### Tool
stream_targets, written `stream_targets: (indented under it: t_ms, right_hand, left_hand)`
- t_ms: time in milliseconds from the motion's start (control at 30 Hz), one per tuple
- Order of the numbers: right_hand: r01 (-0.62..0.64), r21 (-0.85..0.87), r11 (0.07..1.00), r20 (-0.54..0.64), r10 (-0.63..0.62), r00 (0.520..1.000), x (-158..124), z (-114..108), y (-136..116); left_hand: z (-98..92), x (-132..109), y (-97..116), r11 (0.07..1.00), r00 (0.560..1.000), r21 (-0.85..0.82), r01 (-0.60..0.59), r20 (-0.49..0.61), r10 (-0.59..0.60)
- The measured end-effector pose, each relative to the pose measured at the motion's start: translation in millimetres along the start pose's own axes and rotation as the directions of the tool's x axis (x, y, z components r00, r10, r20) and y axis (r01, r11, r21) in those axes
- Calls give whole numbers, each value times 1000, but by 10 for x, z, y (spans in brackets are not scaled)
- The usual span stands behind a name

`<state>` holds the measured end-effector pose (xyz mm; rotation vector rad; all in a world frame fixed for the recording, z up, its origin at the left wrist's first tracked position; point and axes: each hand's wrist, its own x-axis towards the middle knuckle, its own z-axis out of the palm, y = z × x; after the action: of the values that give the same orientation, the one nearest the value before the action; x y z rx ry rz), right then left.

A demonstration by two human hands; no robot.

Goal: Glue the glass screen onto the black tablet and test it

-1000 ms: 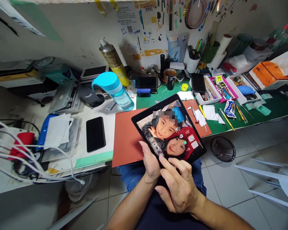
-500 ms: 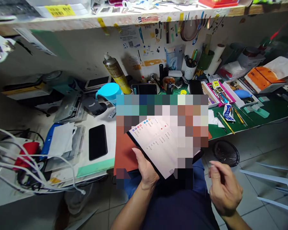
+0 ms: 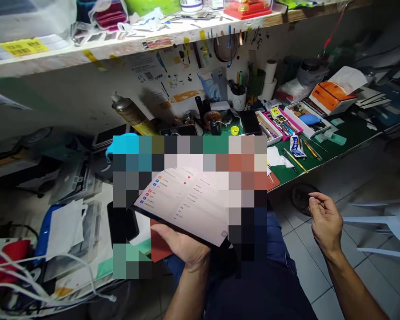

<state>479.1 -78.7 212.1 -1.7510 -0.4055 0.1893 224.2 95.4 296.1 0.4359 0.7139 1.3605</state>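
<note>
My left hand point(image 3: 186, 246) grips a tablet point(image 3: 186, 204) by its lower edge, thumb along the front bezel. The lit screen shows a settings-like list with small coloured icons; pixel blocks cover the tablet's upper and right parts. Out to the right, away from the tablet, my right hand point(image 3: 326, 222) is raised over the floor with thumb and fingers pinched together. Whatever may be between those fingertips is too small to make out. Left of the tablet, a black phone point(image 3: 122, 222) lies on the white tabletop.
White cables point(image 3: 70, 262) loop over the left side. On the green mat stand parts trays point(image 3: 306, 118), tweezers point(image 3: 295, 161) and a glue tube point(image 3: 297, 146). A shelf point(image 3: 173, 40) overhangs the bench. A white plastic chair point(image 3: 393, 222) is at right, a bin point(image 3: 300, 200) beneath the bench.
The view has swung right. The tablet has turned to lie flatter in my left hand. My right hand has risen and moved away from my body, its fingers still closed.
</note>
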Motion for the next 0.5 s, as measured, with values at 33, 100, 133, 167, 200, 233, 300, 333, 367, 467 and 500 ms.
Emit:
stream_targets:
  t_ms: [33, 100, 133, 167, 200, 233, 300, 333, 367, 467, 500]
  right_hand:
    - [-3, 6, 1000, 2, 3, 1000, 9, -6, 20]
    - [-6, 21, 1000, -2, 6, 1000, 25, -12, 50]
    - [-5, 33, 999, -11, 6, 1000, 35, -17, 61]
    - [-1, 40, 999, -21, 2, 1000, 50, -26, 73]
    - [4, 39, 999, -29, -3, 1000, 71, -40, 88]
    - [10, 31, 999, -30, -9, 1000, 98, -60, 107]
    - [8, -8, 1000, -10, -8, 1000, 169, -116, 165]
    - [-3, -41, 999, 5, 3, 1000, 211, -150, 204]
    - [-19, -77, 997, 16, 20, 1000, 255, -185, 247]
    - [-60, -218, 974, -26, 55, 998, 375, -292, 377]
    - [-65, -274, 960, -70, 47, 996, 406, -325, 412]
  left_hand:
    - [-20, 16, 1, 1000, 1000, 1, -21, 6, 21]
    - [-58, 45, 3, 999, 998, 5, -54, 14, 54]
    - [-70, 56, 4, 998, 998, 9, -63, 16, 63]
    - [-75, 63, 7, 998, 998, 11, -68, 15, 68]
    - [-70, 66, 11, 998, 997, 11, -69, 16, 69]
    - [-58, 65, 16, 997, 997, 9, -70, 14, 70]
    - [-12, 55, 30, 997, 997, 8, -77, 5, 77]
    - [16, 49, 38, 996, 997, 12, -83, 0, 83]
    - [44, 44, 45, 996, 996, 19, -89, -6, 89]
    - [104, 47, 54, 993, 992, 23, -115, -57, 117]
    - [111, 53, 52, 991, 988, 15, -130, -82, 130]
